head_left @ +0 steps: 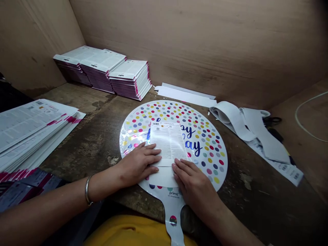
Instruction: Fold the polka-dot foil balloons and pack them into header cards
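A flat, uninflated foil balloon (pixel 212 160) with coloured dots and blue lettering lies on the table, its neck hanging toward me over the front edge. On its middle rests a white printed card (pixel 167 143) with a barcode at the top. Below the print is a blank white part (pixel 162 177), divided off by a line; whether it is one piece with the card I cannot tell. My left hand (pixel 139 162) lies with fingers stretched out on the card's left side. Flat along the right side, near that line, are the fingers of my right hand (pixel 192 179).
Several stacks of printed cards (pixel 128 80) stand against the back panel. More cards (pixel 33 130) are piled at the left. White paper strips (pixel 187 94) lie behind the balloon. A loose, curling label strip (pixel 246 126) and black-handled scissors (pixel 273 120) are at the right.
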{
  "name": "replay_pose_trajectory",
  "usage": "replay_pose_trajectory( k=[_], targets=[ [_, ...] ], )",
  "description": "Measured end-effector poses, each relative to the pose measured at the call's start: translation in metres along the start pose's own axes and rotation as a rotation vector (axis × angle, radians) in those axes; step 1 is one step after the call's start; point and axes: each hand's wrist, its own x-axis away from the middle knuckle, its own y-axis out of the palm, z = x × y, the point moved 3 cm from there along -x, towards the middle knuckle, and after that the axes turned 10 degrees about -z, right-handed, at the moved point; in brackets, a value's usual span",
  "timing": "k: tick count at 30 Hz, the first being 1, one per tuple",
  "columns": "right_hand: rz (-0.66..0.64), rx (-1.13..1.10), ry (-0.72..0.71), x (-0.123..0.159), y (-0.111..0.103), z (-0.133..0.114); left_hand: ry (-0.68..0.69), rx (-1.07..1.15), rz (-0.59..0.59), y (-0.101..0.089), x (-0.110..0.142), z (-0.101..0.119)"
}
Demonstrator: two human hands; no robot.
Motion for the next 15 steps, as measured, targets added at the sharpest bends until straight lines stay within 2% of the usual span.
replay_pose_trajectory(
  k=[3, 5, 9, 15],
  targets=[
    [0.081, -0.199, 0.138, -0.016, -0.018, 0.008, -0.023, 0.008, -0.019, 0.001, 0.001, 0.002],
    [0.050, -0.271, 0.165, -0.028, -0.020, 0.009, -0.028, 0.020, -0.023, 0.000, 0.000, 0.003],
    [-0.161, -0.327, 0.081, -0.042, 0.001, 0.000, -0.047, 0.053, -0.005, 0.001, -0.002, 0.000],
    [-0.152, -0.329, 0.050, -0.038, 0.013, -0.006, -0.057, 0.059, -0.005, 0.003, -0.001, -0.002]
  ],
)
